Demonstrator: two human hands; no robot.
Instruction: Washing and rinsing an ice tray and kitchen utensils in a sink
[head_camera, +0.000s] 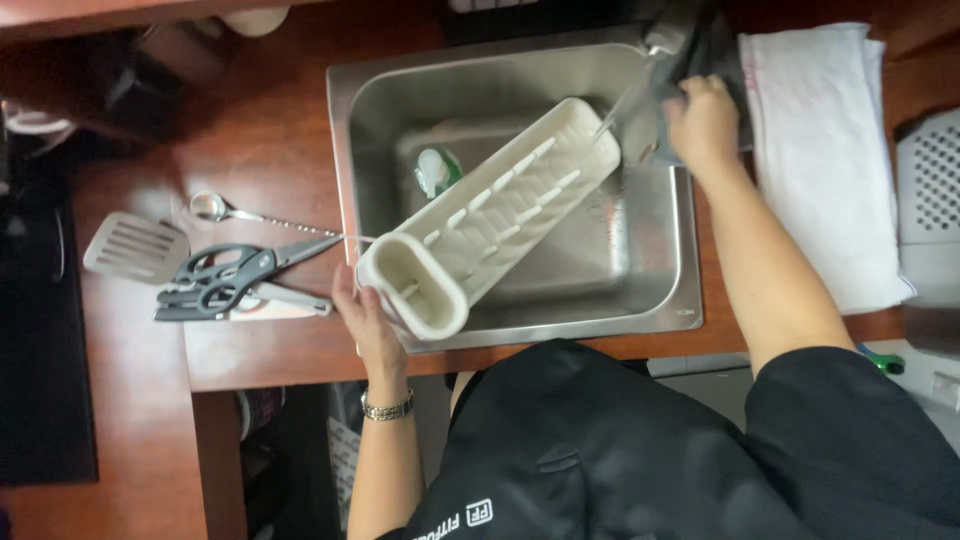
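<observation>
Steel tap (672, 40) half hidden, right hand (703, 118)

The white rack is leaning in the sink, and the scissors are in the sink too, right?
Not quite. The white rack does lean in the sink, held by the left hand, but the scissors lie on the wooden counter left of the sink, beside a spatula and spoon. The head view shows it.
</observation>
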